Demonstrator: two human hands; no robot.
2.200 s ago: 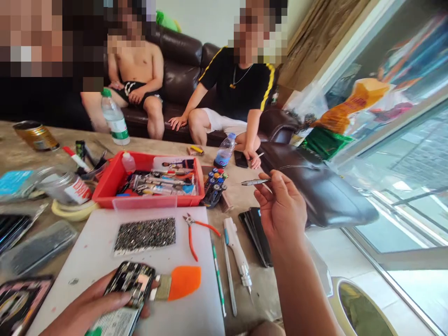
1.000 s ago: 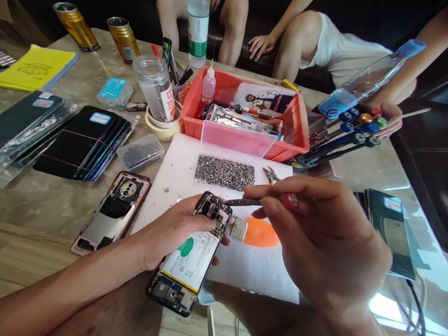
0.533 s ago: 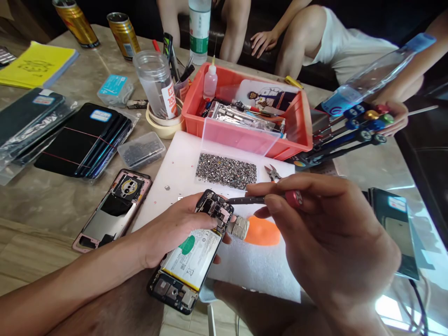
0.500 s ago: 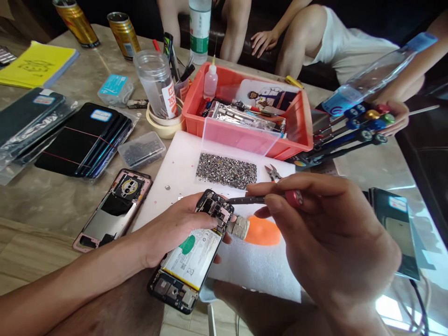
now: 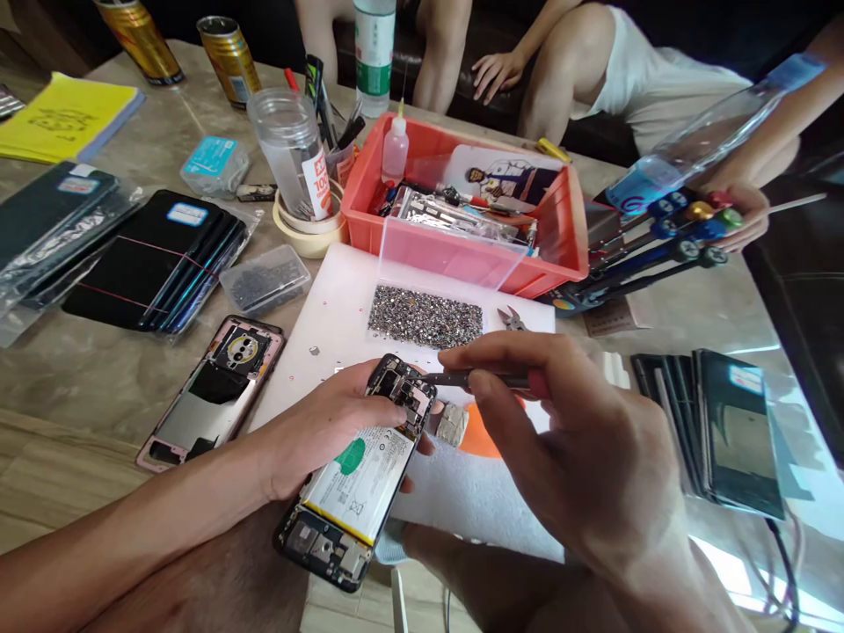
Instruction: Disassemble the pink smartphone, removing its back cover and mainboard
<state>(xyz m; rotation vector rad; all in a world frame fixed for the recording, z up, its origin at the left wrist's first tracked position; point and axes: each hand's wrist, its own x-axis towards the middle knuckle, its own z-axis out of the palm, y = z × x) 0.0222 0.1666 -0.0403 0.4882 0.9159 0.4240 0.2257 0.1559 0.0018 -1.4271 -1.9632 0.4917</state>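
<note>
An opened smartphone [image 5: 360, 479] rests in my left hand [image 5: 323, 431], tilted, its battery and boards bare. My left thumb presses on the board near the upper end, and the other fingers curl under the far edge. Between thumb and fingers my right hand [image 5: 580, 448] grips a thin screwdriver [image 5: 454, 379]. Its tip is at the phone's upper board; whether it touches a screw is too small to tell. Left of the phone lies a pink-edged back cover [image 5: 221, 387]. Beyond it, a clear box of tiny screws [image 5: 425, 316] sits on the white foam sheet [image 5: 339, 290].
A red bin [image 5: 360, 220] of tools stands behind the foam. Cutting pliers [image 5: 511, 319] and an orange patch [image 5: 484, 431] lie on the sheet. Bundled phone panels [image 5: 151, 255] are at left, more panels [image 5: 742, 440] at right. Another person's hand [image 5: 748, 215] is by the screwdriver rack [image 5: 686, 237].
My right hand has moved left and slightly inward, bringing the screwdriver tip further over the phone's upper board. The stacked panels at right show more now. My left hand keeps its hold.
</note>
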